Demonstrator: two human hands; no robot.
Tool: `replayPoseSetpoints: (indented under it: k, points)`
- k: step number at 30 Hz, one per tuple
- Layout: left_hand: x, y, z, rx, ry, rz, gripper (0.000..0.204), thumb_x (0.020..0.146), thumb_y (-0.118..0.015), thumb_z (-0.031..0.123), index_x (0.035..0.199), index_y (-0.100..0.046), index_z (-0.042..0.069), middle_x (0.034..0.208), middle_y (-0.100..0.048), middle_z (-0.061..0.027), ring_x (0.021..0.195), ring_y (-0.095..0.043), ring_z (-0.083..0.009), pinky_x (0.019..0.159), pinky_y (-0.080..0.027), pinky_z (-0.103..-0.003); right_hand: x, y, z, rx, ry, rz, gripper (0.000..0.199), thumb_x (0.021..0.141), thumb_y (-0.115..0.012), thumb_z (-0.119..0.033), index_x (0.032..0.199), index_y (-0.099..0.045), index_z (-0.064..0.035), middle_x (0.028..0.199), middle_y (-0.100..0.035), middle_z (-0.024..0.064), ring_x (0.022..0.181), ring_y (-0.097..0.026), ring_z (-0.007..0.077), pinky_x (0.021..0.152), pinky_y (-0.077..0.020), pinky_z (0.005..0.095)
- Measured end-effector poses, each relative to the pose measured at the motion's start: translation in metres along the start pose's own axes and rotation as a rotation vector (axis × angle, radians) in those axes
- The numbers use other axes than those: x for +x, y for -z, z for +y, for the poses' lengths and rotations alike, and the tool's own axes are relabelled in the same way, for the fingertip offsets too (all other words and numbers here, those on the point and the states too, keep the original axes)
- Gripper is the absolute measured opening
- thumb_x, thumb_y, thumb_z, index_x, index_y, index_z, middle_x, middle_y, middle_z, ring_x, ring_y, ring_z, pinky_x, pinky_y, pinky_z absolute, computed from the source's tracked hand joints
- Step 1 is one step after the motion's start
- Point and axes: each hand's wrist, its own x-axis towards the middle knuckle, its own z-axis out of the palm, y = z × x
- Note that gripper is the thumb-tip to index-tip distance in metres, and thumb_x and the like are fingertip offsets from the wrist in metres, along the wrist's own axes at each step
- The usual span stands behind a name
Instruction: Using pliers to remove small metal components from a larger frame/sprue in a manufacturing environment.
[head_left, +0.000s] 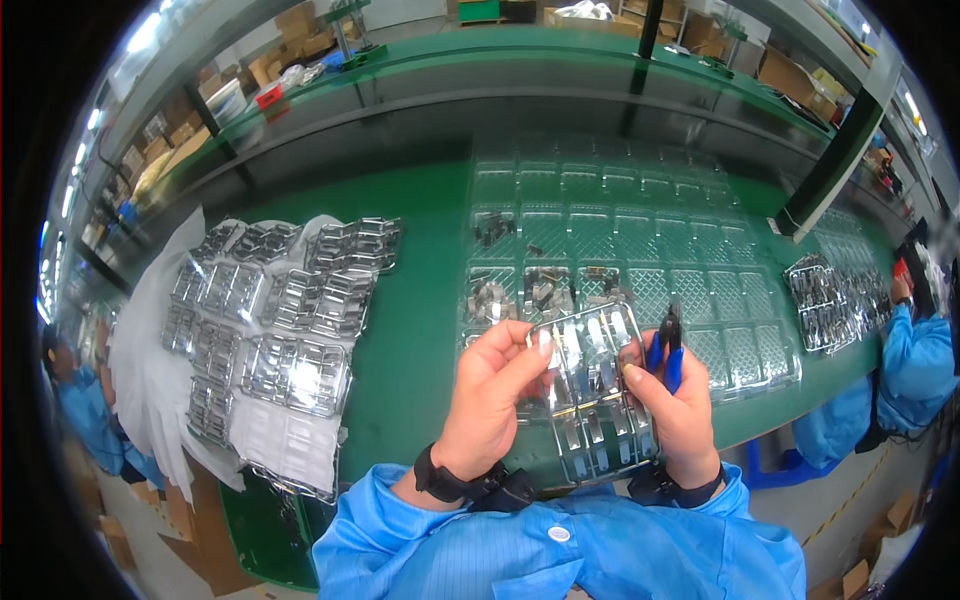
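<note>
Between my two hands is a shiny chrome-coloured frame (597, 395) with rows of small flat parts joined inside it, tilted over the table's front edge. My left hand (482, 400) pinches its upper left side between thumb and fingers. On the other side my right hand (682, 412) is closed, its thumb against the frame's right edge. The same hand holds blue-handled nippers (668, 352) with their dark jaws pointing up and away. Just beyond the frame lies a clear plastic tray (700, 305), whose nearer left pockets contain loose small metal parts (550, 290).
Stacks of similar chrome frames (315, 300) lie on white wrapping sheets (150, 350) to the left. More frames (825, 310) are at the right, by a person in blue (915, 350). A dark post (835, 165) rises from the green table (420, 230). Another person (85, 400) is at far left.
</note>
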Motion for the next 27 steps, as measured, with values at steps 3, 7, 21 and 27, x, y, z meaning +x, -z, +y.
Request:
replayPoseSetpoints:
  k: [3, 7, 21, 27]
  points:
    - [-0.003, 0.001, 0.005, -0.073, 0.009, 0.007, 0.008, 0.088, -0.057, 0.01, 0.092, -0.058, 0.003, 0.081, -0.062, -0.0023, 0.07, -0.059, -0.0086, 0.06, -0.05, -0.023, 0.002, 0.001, 0.002, -0.059, 0.088, 0.052, 0.026, 0.087, -0.057, -0.007, 0.112, -0.052, -0.0003, 0.091, -0.059, 0.0058, 0.075, -0.056, 0.0089, 0.063, -0.0448, 0.024]
    - [-0.003, 0.008, 0.012, -0.142, 0.085, -0.055, 0.01, 0.087, -0.06, 0.012, 0.091, -0.058, 0.003, 0.082, -0.062, -0.0042, 0.074, -0.06, -0.0108, 0.064, -0.051, -0.026, 0.014, 0.015, 0.014, -0.659, 0.391, 0.143, 0.029, 0.086, -0.058, -0.009, 0.114, -0.052, -0.0023, 0.086, -0.059, 0.0109, 0.072, -0.058, 0.0175, 0.063, -0.0449, 0.0281]
    - [-0.004, 0.002, 0.005, -0.217, 0.246, -0.156, 0.007, 0.085, -0.06, 0.009, 0.086, -0.056, 0.003, 0.079, -0.062, -0.0062, 0.069, -0.061, -0.0133, 0.06, -0.052, -0.026, 0.008, 0.002, 0.015, -0.975, 0.579, -0.206, 0.051, 0.068, -0.07, -0.007, 0.116, -0.053, -0.0036, 0.102, -0.059, 0.0136, 0.08, -0.057, 0.0316, 0.066, -0.0468, 0.039]
    - [-0.005, 0.0, 0.002, -0.168, 0.201, -0.106, 0.014, 0.086, -0.062, 0.015, 0.087, -0.059, 0.001, 0.079, -0.063, -0.0071, 0.068, -0.062, -0.0138, 0.061, -0.053, -0.026, 0.004, 0.0, 0.019, -0.917, 0.395, -0.189, 0.058, 0.069, -0.069, -0.006, 0.124, -0.05, -0.0069, 0.106, -0.056, 0.0152, 0.086, -0.057, 0.0335, 0.071, -0.0479, 0.0415]
